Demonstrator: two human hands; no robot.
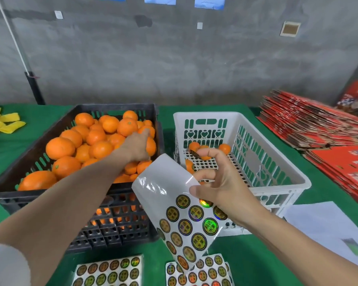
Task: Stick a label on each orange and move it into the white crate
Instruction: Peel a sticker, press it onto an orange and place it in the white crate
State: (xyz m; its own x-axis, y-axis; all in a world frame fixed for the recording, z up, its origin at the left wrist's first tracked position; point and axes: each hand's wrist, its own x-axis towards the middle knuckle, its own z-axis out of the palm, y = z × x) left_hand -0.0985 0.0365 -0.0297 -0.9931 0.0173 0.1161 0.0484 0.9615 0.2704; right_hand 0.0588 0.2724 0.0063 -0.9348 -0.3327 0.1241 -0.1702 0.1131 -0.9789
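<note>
A black crate (50,195) on the left is heaped with oranges (60,148). My left hand (135,146) reaches into its far right corner and closes around one orange (151,145). My right hand (217,182) hovers in front of the white crate (277,178), pinching a curled label sheet (174,203) between thumb and lower fingers. A single round label (195,154) sticks to the tip of its raised finger. A few oranges (203,150) lie on the white crate's floor.
Two more label sheets (110,271) (205,271) lie on the green table at the near edge. White paper (327,226) lies to the right. Stacks of flat red cartons (310,124) fill the right side. Yellow cloth (2,122) sits far left. A grey wall stands behind.
</note>
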